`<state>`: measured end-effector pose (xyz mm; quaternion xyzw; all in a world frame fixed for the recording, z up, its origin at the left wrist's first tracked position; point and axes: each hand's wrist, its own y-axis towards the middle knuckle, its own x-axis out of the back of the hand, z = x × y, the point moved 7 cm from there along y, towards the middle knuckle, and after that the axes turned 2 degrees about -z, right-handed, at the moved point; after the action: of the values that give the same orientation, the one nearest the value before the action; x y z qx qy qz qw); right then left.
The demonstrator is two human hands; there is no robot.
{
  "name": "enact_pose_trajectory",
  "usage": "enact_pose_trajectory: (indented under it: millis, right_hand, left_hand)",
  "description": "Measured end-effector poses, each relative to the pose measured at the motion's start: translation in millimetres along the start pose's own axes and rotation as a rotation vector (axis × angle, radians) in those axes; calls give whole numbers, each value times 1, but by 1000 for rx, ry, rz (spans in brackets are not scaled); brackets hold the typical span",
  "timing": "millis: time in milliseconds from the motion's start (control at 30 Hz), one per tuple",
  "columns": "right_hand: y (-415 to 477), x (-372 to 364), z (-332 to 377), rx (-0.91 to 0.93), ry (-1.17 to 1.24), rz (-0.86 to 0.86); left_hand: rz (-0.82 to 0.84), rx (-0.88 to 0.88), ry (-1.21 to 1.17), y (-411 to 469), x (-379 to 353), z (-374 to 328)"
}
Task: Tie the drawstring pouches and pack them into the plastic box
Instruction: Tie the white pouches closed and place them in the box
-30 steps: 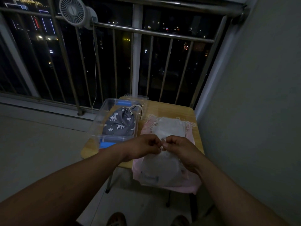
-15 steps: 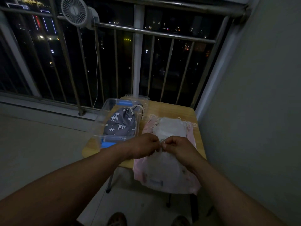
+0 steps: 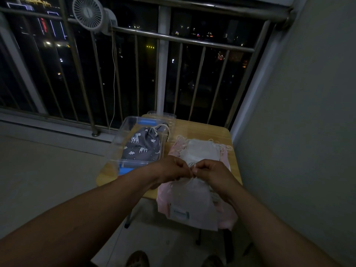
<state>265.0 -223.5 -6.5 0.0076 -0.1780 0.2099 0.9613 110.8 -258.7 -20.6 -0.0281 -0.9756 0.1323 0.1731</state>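
Observation:
A white drawstring pouch (image 3: 192,205) hangs over the table's near edge, its gathered neck held up between my hands. My left hand (image 3: 171,170) and my right hand (image 3: 212,171) meet knuckle to knuckle, each pinching the pouch's white cord (image 3: 193,165). Under and behind it lies a pile of white and pink pouches (image 3: 200,149). To the left stands the clear plastic box (image 3: 123,135) with blue latches. A tied grey pouch with white animal prints (image 3: 143,146) lies inside it.
The small wooden table (image 3: 204,128) stands against the balcony railing (image 3: 173,37), with a wall close on the right. The box's clear lid (image 3: 161,114) leans behind the box. A white fan (image 3: 88,13) is clipped to the railing, its cable hanging down.
My hands have stayed together at the pouch's neck, working the cord with small finger movements. The pouch and the box have kept their places.

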Motion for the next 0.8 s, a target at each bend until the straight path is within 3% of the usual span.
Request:
enact_pose_trajectory:
  millis: [333,500,633,800]
  right_hand:
    - [1,0,-2,-5,13,42]
    - [-1,-2,0,56,-28,20]
    - [-4,-3,5,123,-120,-1]
    - [-3,-10,9,228,-332,-80]
  left_hand:
    - [-31,-188,33,-2,1,0]
    - [-93,-192,244,-2,0,4]
    - [-94,-189,266,-6,-5,1]
    - [-212,-192,276,-5,-11,1]
